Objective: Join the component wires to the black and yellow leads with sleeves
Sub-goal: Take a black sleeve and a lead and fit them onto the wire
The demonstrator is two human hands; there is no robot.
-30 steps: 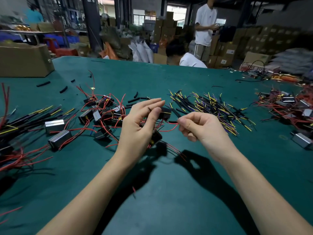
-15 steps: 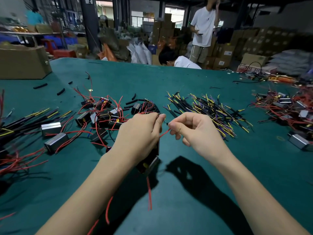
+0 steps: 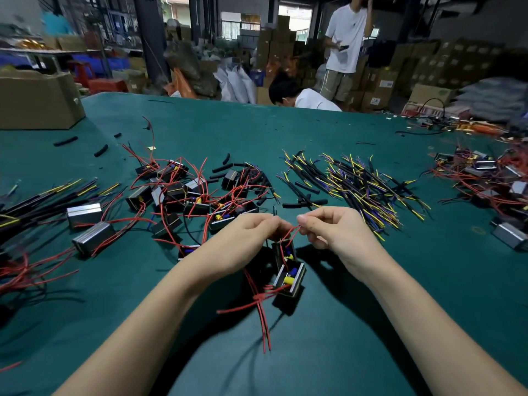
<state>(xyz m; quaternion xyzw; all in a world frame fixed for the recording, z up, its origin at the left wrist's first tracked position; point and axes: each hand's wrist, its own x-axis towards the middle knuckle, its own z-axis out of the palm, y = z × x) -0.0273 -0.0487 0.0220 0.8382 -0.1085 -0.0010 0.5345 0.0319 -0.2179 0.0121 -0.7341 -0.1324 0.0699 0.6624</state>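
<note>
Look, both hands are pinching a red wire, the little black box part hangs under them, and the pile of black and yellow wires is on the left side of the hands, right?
Not quite. Both hands, left hand and right hand, do pinch a red wire, and the component hangs below them. But the pile of black and yellow leads lies to the right of the hands, as the head view shows.

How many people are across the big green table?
2. One person in a white shirt stands at the far side; another person sits bent low beside them, behind the table's far edge. Others may be hidden.
</note>
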